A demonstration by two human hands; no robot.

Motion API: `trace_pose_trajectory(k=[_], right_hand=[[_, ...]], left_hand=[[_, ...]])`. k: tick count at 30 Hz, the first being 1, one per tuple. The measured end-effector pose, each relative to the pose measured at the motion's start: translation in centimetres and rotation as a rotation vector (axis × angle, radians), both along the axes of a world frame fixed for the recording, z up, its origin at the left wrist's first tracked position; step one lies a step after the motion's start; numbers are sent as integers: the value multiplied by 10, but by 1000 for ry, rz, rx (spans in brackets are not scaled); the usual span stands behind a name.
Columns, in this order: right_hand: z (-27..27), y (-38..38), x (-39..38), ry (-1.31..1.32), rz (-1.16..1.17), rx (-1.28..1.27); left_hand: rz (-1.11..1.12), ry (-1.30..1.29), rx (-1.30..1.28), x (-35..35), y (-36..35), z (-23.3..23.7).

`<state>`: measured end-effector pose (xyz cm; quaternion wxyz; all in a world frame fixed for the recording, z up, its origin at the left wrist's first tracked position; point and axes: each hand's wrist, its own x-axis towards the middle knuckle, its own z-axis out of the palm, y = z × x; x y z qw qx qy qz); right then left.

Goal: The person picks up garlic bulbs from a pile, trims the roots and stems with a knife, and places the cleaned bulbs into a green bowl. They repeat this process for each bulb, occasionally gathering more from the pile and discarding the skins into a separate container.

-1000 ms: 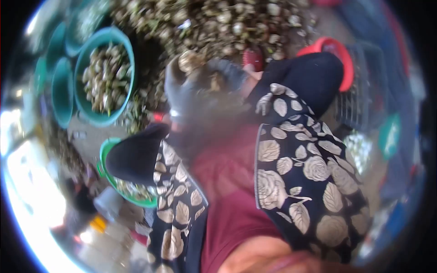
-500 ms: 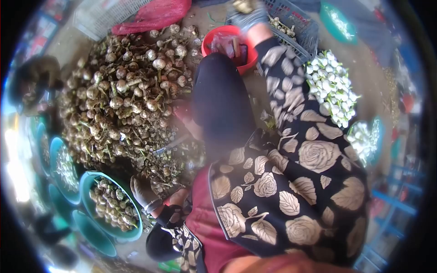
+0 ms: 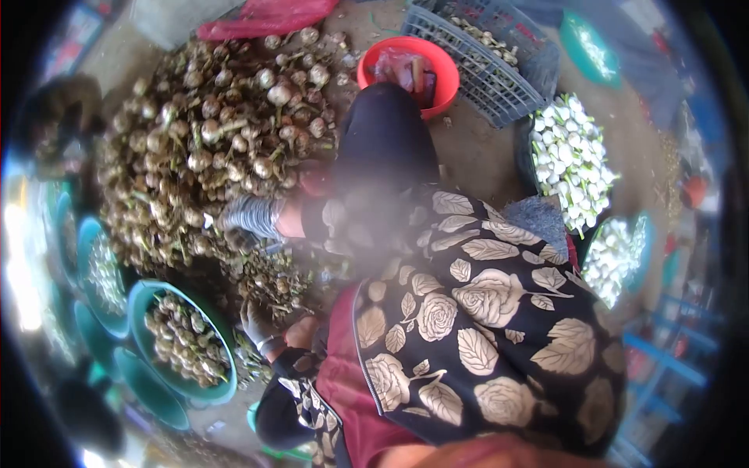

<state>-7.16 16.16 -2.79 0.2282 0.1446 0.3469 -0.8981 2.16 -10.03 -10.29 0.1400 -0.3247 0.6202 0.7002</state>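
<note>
Garlic (image 3: 226,132) lies in a broad, loose heap on the ground, ahead and to the left of the person, the bulbs brown with dry stalks attached. The right hand (image 3: 248,216), in a grey striped glove, reaches into the near part of this heap; its fingers blur among the bulbs, so I cannot tell whether it grasps one. The left hand (image 3: 256,324), also gloved, is low beside the heap's near edge, fingers bent; whether it holds anything cannot be made out.

Just left of that hand stands a teal basin (image 3: 201,396) partly filled with more garlic. Further teal basins crowd its outer side, one with pale contents too blurred to name. A dark-trousered knee (image 3: 386,140) rises to the right of the heap, and just past it sits a red basin (image 3: 449,92) with a clear bag inside. Touching or nearly touching that is a dark plastic crate (image 3: 491,97) with bulbs in it. Farther right, white bulbs (image 3: 573,160) with green stalks are piled high. A pink sack (image 3: 269,17) lies beyond the heap.
</note>
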Motion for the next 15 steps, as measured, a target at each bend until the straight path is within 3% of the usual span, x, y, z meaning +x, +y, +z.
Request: trace_pose_trajectory(k=[2,4,6,7,8,9,11,12,15], right_hand=[[-112,-36,-9,629,-61,777],[-144,-44,22,710,241,1154],[-180,-2,29,728,526,1440],[-212,24,25,710,606,1527],[-241,42,18,768,683,1598],[-182,31,29,403,671,1613],[-143,11,38,221,770,1724],[-156,12,38,188,841,1777],[-130,-16,41,315,1075,1862]], left_hand=[[0,27,118,8,-23,-39],[51,11,71,4,-29,-95],[104,10,-51,19,-56,-141],[-29,26,-372,25,-57,-131],[151,-71,-283,30,-52,-118],[203,-77,-322,41,-55,-136],[283,-105,-364,45,-58,-137],[219,-184,-543,46,-57,-145],[2,-255,-759,38,-28,-99]])
